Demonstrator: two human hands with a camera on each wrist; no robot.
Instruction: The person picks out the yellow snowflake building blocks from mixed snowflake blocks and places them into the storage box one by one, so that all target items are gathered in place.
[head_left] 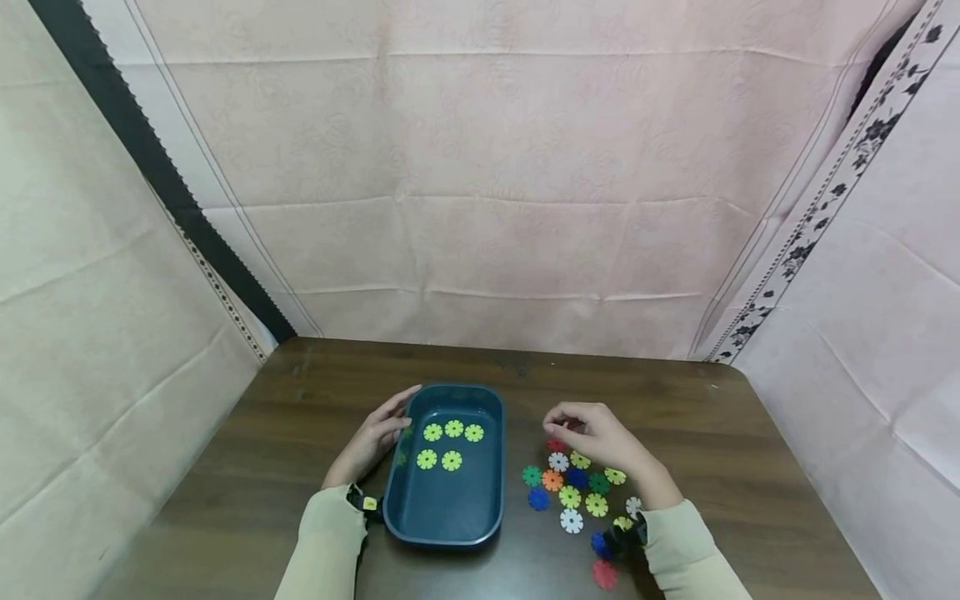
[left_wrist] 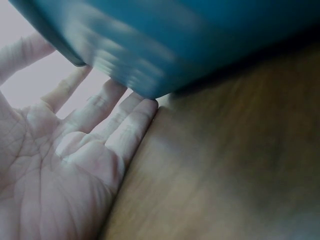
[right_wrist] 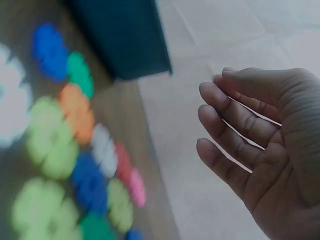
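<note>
A dark blue tray [head_left: 444, 512] holds several yellow-green flower-shaped discs [head_left: 452, 461] toward its far half. My left hand [head_left: 378, 437] rests at the tray's left side, thumb at the rim; in the left wrist view its nearly straight fingers [left_wrist: 100, 102] touch the outer wall. Over the far end of a spread of coloured flower discs is my right hand [head_left: 596, 433], its fingers loosely bent and the thumb tip close to the index finger. The right wrist view shows no disc in that hand [right_wrist: 255, 130]. A red disc [head_left: 556, 446] lies just below its fingertips.
Right of the tray lie yellow-green, white, green, orange and blue discs [head_left: 538, 498] on the brown wooden table [head_left: 300, 492]. A red disc [head_left: 604, 574] lies nearest the front, below the right wrist. Pale cloth [head_left: 480, 250] hangs behind the table and along both sides.
</note>
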